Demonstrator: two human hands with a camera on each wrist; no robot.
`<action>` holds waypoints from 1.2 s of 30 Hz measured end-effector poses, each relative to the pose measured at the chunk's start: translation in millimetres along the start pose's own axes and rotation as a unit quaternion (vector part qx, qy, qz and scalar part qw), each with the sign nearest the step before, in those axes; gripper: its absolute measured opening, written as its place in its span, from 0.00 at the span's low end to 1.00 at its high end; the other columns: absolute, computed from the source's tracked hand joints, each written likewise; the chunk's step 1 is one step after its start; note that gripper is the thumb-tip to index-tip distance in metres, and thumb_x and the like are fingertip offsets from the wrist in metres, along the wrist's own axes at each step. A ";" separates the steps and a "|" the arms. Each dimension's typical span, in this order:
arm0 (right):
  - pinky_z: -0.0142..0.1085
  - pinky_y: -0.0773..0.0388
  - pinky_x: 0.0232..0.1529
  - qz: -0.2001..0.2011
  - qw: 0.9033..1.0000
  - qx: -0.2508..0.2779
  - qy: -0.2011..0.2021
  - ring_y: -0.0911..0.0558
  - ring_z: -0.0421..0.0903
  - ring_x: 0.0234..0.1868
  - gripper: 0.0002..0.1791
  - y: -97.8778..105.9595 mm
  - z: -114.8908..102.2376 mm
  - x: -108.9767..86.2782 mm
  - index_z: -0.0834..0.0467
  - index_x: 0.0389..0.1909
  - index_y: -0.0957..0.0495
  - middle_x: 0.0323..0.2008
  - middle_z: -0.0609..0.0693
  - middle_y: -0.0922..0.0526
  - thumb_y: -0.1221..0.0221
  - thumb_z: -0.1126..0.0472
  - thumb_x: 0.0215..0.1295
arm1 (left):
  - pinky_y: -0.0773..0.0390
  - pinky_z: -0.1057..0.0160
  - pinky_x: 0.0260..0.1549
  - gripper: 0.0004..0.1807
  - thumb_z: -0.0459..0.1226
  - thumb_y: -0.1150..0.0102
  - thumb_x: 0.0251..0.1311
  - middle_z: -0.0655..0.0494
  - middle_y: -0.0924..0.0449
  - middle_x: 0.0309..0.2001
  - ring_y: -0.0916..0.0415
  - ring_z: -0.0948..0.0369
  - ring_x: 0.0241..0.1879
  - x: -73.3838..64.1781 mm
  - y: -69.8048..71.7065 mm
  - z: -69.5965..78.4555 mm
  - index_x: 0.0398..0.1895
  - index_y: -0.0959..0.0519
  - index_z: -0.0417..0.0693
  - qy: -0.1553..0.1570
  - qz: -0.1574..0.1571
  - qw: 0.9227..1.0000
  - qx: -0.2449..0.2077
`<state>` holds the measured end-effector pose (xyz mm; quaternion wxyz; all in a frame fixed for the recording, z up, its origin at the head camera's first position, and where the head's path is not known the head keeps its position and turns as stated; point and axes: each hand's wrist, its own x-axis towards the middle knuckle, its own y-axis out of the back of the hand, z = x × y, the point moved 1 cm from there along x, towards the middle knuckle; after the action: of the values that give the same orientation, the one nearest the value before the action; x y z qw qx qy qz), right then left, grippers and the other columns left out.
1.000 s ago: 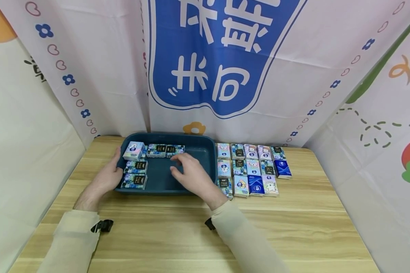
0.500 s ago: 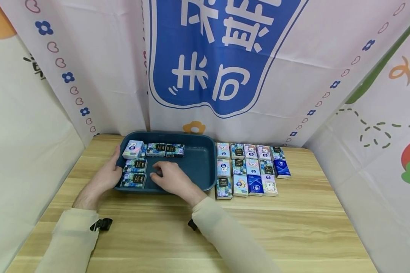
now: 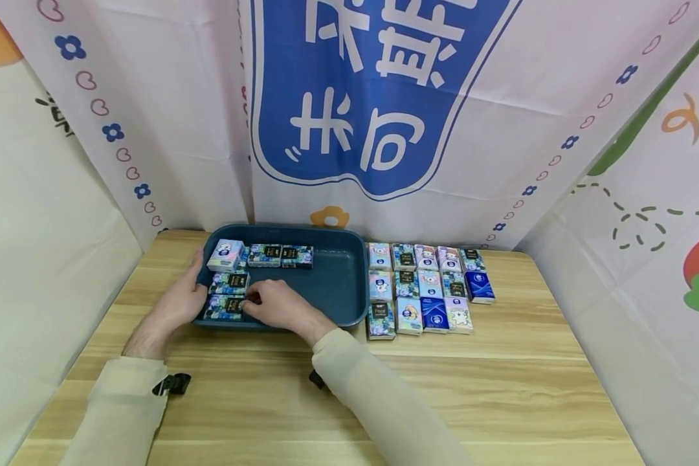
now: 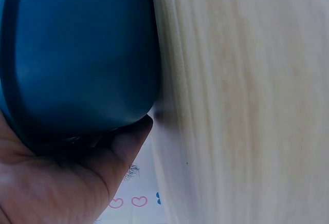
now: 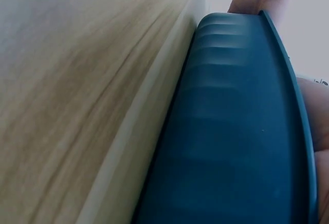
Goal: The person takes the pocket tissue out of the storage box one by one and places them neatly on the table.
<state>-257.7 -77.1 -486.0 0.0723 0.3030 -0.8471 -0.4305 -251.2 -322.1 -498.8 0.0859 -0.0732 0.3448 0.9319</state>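
A dark teal plastic tray (image 3: 320, 285) sits on the wooden table with several pocket tissue packs inside. My left hand (image 3: 182, 294) rests along its left end; in the left wrist view the thumb (image 4: 131, 142) lies against the outer wall. My right hand (image 3: 282, 304) reaches over the front rim, fingers loosely bent, fingertips at the right end of the front flowered tissue pack (image 3: 224, 308). Behind that pack lies another flowered pack (image 3: 230, 283). A pale blue cartoon pack (image 3: 226, 254) sits higher in the back left corner, and two flowered packs (image 3: 265, 254) line the back wall.
Right of the tray, several more tissue packs (image 3: 409, 315) lie in rows on the table (image 3: 501, 388), some flowered, some cartoon, some dark blue. A printed cloth (image 3: 210, 162) hangs behind the table, with more cloth at both sides.
My right hand has moved left and toward the front inside the tray, from beside the back packs to the front left pack. The left hand has stayed at the tray's left end.
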 end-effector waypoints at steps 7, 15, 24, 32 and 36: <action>0.27 0.12 0.55 -0.017 0.999 0.037 0.015 0.08 0.36 0.52 0.21 -1.5 2.9 8.2 0.56 0.73 0.11 0.62 0.49 0.04 0.37 0.51 0.92 | 0.61 0.20 0.93 0.43 0.34 0.73 0.91 0.29 0.80 0.95 0.70 0.22 0.94 0.4 -0.1 -0.7 0.95 0.81 0.50 0.004 0.001 1.000 0.004; 0.28 0.14 0.50 -0.026 0.991 0.132 0.006 0.11 0.36 0.46 0.19 -1.7 10.7 13.1 0.56 0.70 0.10 0.63 0.49 0.06 0.38 0.52 0.92 | 0.57 0.19 0.92 0.43 0.35 0.71 0.92 0.27 0.77 0.94 0.66 0.20 0.93 -0.9 0.8 0.0 0.96 0.81 0.50 0.002 0.001 1.000 0.016; 0.28 0.14 0.42 -0.039 0.983 0.177 0.030 0.09 0.43 0.42 0.15 -2.4 6.5 14.4 0.56 0.62 0.11 0.52 0.48 0.07 0.36 0.51 0.91 | 0.58 0.19 0.92 0.43 0.34 0.71 0.92 0.27 0.78 0.94 0.67 0.20 0.93 -0.1 1.5 -0.7 0.96 0.81 0.50 0.002 -0.002 1.000 0.011; 0.27 0.23 0.38 -0.004 0.990 0.138 0.025 0.19 0.35 0.36 0.09 -7.1 -2.8 16.1 0.53 0.46 0.17 0.46 0.44 0.11 0.32 0.52 0.88 | 0.59 0.20 0.93 0.44 0.33 0.71 0.91 0.28 0.78 0.95 0.68 0.21 0.94 -0.1 1.7 -0.7 0.96 0.80 0.48 -0.009 -0.003 1.000 0.000; 0.27 0.22 0.38 0.017 0.991 0.133 0.014 0.19 0.35 0.36 0.08 -6.2 -3.8 14.2 0.53 0.43 0.16 0.44 0.46 0.11 0.29 0.57 0.86 | 0.59 0.20 0.93 0.44 0.33 0.70 0.90 0.27 0.78 0.95 0.68 0.21 0.94 -1.0 1.5 -0.1 0.96 0.79 0.47 -0.008 -0.003 1.000 0.001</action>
<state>-264.8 -90.7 -490.4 0.0503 0.3014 -0.9008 -0.3085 -250.6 -323.3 -497.7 0.0914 -0.0669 0.3452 0.9317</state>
